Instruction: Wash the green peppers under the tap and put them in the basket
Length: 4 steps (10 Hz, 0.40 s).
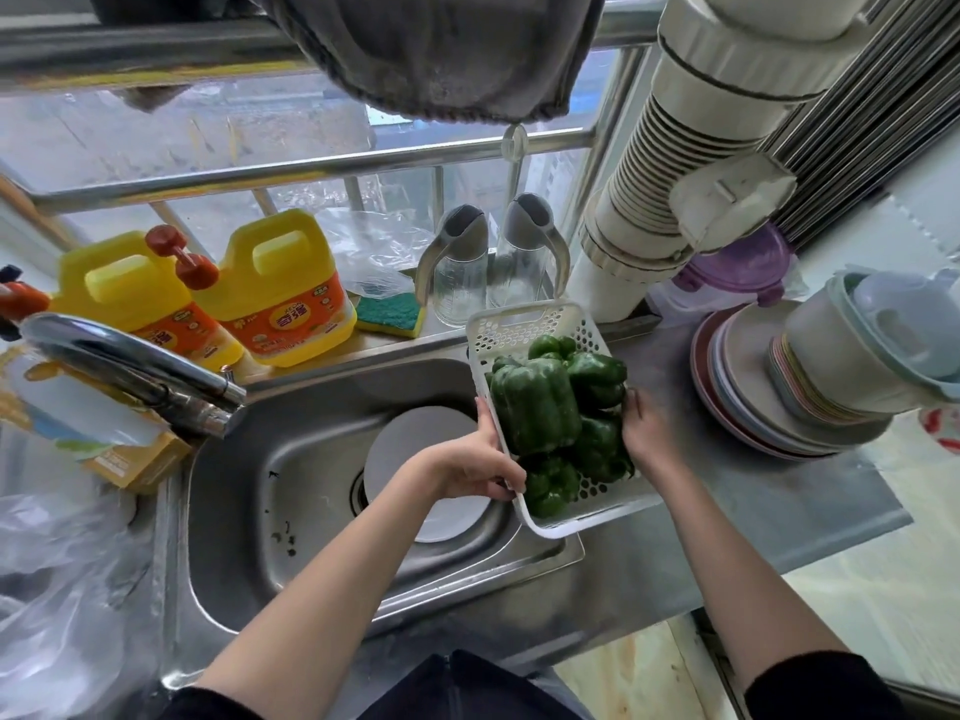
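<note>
The green peppers [550,407] are piled in the white perforated basket [519,324], which sits at the right rim of the sink [291,491], partly over the basin and partly on the steel counter [727,511]. The peppers look wet and glossy. Your left hand [480,467] grips the basket's left wall, thumb along the rim and fingers curled under the near corner. Your right hand [644,426] is at the basket's right wall, fingers curled over the edge beside the peppers, holding it. Inside the sink a white plate [415,449] lies over the drain, just left of the basket. The tap [135,371] reaches in from the left, its spout above the basin's far left corner; you cannot tell from here whether water runs. Behind the sink, on the ledge, stand two yellow detergent jugs [280,298], a green and yellow sponge [389,317] and two clear pitchers [462,272]. To the right of the basket a stack of plates and bowls [769,397] rests on the counter. A clear plastic bag [57,605] lies at the left edge.
</note>
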Available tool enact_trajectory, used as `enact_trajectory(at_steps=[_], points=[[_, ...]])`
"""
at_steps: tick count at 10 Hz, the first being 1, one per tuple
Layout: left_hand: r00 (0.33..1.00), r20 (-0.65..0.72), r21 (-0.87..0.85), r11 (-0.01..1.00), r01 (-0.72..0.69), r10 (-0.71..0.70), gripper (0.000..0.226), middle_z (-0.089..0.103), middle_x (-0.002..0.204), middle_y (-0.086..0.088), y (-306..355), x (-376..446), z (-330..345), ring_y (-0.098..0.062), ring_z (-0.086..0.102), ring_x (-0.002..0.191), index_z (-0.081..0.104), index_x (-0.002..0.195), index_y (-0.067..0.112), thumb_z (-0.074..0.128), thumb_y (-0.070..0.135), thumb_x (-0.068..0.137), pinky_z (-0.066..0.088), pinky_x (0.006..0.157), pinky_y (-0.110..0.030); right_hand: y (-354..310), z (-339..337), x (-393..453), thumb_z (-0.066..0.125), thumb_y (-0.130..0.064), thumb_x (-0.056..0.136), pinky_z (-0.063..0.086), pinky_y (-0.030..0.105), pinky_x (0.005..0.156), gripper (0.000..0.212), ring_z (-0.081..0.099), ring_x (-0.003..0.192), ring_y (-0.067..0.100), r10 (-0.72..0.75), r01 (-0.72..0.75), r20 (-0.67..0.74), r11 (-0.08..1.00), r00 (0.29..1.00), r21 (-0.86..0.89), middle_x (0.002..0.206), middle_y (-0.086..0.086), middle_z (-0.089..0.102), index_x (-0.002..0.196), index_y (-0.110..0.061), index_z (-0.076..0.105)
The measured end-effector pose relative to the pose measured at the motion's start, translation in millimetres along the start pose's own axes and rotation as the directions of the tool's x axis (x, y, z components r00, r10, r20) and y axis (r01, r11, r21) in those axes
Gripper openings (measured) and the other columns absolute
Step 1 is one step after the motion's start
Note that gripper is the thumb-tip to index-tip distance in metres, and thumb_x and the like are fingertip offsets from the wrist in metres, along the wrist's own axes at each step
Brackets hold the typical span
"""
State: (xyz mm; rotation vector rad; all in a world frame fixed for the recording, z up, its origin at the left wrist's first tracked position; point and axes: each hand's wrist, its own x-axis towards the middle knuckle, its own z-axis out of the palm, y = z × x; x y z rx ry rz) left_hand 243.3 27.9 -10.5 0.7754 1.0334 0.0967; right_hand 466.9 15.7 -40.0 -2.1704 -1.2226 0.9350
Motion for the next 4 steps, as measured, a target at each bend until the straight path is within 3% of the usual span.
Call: enact_trajectory(at_steps=[1,2,3,4], points=[[1.000,-0.006,-0.002,1.000,0.001,-0.001,0.124,0.038,0.143,-0.010,-4,1,0,-0.024,0.057,0.114,-0.037,0.137,0.043,0.056,-0.017,0.080,0.055,0.085,-0.036,1,-3,5,0.023,-0.032,0.105,0.036,0.032,0.084,0.043,0.054,0.115,0.033,0.007,-0.007,0.000,0.999,1.000,-0.049,0.126,0.017,0.059,0.124,-0.011,0.055],[0.998,-0.059,0.003,1.000,-0.011,0.011,0.117,0.052,0.111,-0.005,-1,-5,-1,-0.017,0.058,0.094,-0.026,0.144,0.041,0.053,-0.018,0.081,0.052,0.089,-0.040,-1,0,2,0.032,-0.027,0.101,0.045,0.045,0.093,0.033,0.056,0.112,0.035,-0.018,-0.007,-0.136,0.983,0.991,-0.183,0.123,0.013,0.062,0.125,-0.019,0.053],[0.965,-0.226,0.277,0.958,-0.068,0.134,0.100,0.048,0.112,0.002,3,-15,-4,-0.015,0.053,0.097,-0.006,0.152,0.031,0.054,-0.010,0.084,0.054,0.078,-0.032,-5,6,-10,0.043,-0.014,0.093,0.043,0.053,0.098,0.041,0.054,0.118,0.032,-0.113,0.049,-0.265,0.971,0.958,-0.234,0.127,0.010,0.060,0.134,-0.019,0.050],[0.849,-0.334,0.510,0.836,-0.202,0.409,0.081,0.046,0.134,-0.010,5,-25,-17,-0.019,0.054,0.106,0.023,0.149,0.022,0.053,-0.011,0.082,0.051,0.072,-0.023,-13,7,-15,0.042,-0.008,0.092,0.040,0.051,0.103,0.052,0.050,0.124,0.031,-0.115,0.066,-0.198,0.969,0.973,-0.238,0.134,0.011,0.056,0.142,-0.018,0.042]])
